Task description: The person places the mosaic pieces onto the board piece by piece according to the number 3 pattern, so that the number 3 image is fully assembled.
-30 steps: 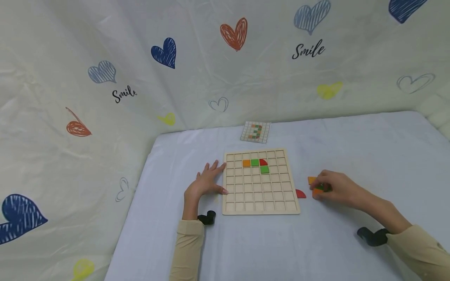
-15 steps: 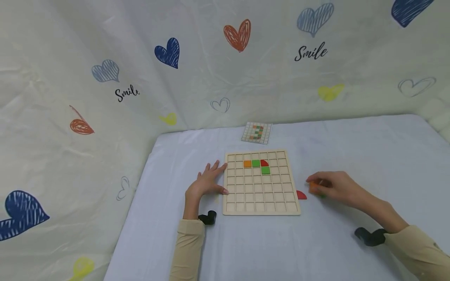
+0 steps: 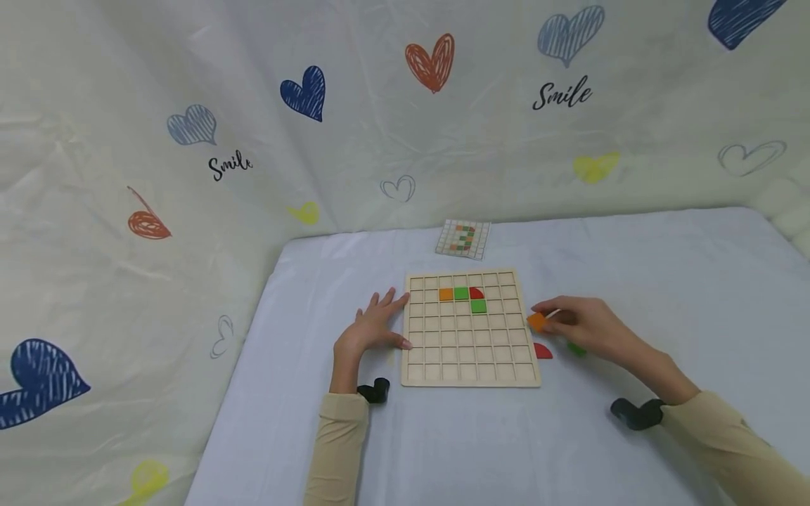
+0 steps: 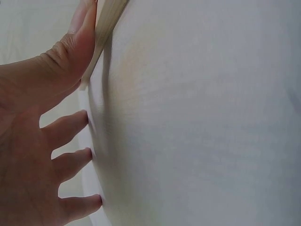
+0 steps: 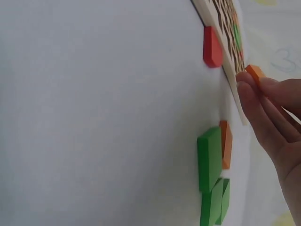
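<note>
A wooden grid board (image 3: 471, 351) lies on the white cloth. Set in its cells are an orange square (image 3: 446, 294), a green square (image 3: 461, 293), a red quarter-round piece (image 3: 477, 293) and, under the red one, a second green square (image 3: 478, 306). With fingers spread, my left hand (image 3: 370, 332) touches the board's left edge with thumb and index finger. My right hand (image 3: 585, 323) pinches an orange square tile (image 3: 537, 322) between thumb and fingers beside the board's right edge. Below that tile, a red quarter-round piece (image 3: 543, 351) lies against the board.
Several green tiles (image 5: 210, 160) and an orange tile (image 5: 226, 145) lie on the cloth, partly hidden under my right hand in the head view. Behind the board is a card (image 3: 463, 239) printed with a coloured grid pattern. A heart-printed curtain hangs at the back.
My right hand has picked up an orange tile from the loose pieces and moved left with it to the board's right edge. My left hand has stayed in place.
</note>
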`<state>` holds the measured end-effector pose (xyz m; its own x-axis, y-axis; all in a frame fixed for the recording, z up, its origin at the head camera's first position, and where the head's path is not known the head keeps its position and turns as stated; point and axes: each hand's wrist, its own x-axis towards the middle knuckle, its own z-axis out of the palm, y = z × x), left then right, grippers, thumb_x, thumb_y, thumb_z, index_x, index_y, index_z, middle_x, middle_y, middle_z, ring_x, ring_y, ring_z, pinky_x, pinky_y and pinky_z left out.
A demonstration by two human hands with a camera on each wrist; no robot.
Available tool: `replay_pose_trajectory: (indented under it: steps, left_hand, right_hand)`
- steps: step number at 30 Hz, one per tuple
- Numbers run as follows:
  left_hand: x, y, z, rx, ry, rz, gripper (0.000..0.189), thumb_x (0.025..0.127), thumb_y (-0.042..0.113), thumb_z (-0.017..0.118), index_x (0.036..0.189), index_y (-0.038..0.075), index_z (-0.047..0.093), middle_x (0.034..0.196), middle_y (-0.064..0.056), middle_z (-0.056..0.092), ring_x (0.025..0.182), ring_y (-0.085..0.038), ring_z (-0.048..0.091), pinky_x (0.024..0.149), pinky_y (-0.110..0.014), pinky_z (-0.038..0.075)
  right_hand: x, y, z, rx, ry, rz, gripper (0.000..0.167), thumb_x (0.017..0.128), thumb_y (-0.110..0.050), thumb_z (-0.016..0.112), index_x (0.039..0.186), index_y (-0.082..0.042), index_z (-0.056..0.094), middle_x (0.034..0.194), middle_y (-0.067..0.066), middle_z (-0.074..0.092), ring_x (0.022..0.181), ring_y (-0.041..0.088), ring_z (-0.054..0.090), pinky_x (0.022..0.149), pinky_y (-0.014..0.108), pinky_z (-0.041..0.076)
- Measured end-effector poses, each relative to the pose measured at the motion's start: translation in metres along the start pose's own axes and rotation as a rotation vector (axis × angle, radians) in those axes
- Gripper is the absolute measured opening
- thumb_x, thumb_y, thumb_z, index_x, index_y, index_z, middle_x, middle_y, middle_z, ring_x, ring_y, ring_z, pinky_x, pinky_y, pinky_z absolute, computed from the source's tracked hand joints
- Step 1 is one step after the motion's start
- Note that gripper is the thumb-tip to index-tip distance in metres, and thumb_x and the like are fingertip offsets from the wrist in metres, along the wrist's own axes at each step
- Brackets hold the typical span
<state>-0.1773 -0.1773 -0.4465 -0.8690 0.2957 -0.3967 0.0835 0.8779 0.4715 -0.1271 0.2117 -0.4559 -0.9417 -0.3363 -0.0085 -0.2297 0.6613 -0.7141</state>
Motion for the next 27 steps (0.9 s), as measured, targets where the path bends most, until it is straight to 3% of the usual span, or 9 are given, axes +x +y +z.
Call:
replay_pose_trajectory:
  steps: [6, 16, 27]
  left_hand:
    - [0.0, 0.0, 0.0, -0.006, 0.007, -0.002, 0.104, 0.078, 0.027, 0.09, 0.163, 0.023, 0.031, 0.173, -0.009, 0.012, 0.16, -0.039, 0.0, 0.124, -0.07, 0.004]
    - [0.001, 0.0, 0.002, -0.007, 0.007, 0.001, 0.103, 0.078, 0.027, 0.09, 0.163, 0.022, 0.032, 0.173, -0.009, 0.013, 0.16, -0.039, 0.001, 0.123, -0.07, 0.005]
    - [0.0, 0.0, 0.001, -0.009, 0.009, 0.004, 0.103, 0.079, 0.027, 0.09, 0.163, 0.023, 0.031, 0.173, -0.009, 0.012, 0.16, -0.039, 0.0, 0.124, -0.07, 0.005]
  right_hand:
    - [0.011, -0.008, 0.008, 0.033, -0.021, 0.025, 0.039, 0.09, -0.012, 0.079, 0.125, 0.002, 0.071, 0.116, 0.017, 0.075, 0.092, 0.024, 0.076, 0.076, 0.017, 0.055]
    - [0.031, -0.017, 0.024, -0.007, -0.001, -0.045, 0.034, 0.086, -0.013, 0.083, 0.117, -0.002, 0.075, 0.106, 0.008, 0.076, 0.091, 0.02, 0.07, 0.081, 0.025, 0.058]
    - [0.047, -0.026, 0.035, -0.02, -0.045, -0.066, 0.031, 0.087, -0.014, 0.082, 0.115, -0.002, 0.076, 0.103, 0.005, 0.076, 0.09, 0.019, 0.067, 0.081, 0.03, 0.057]
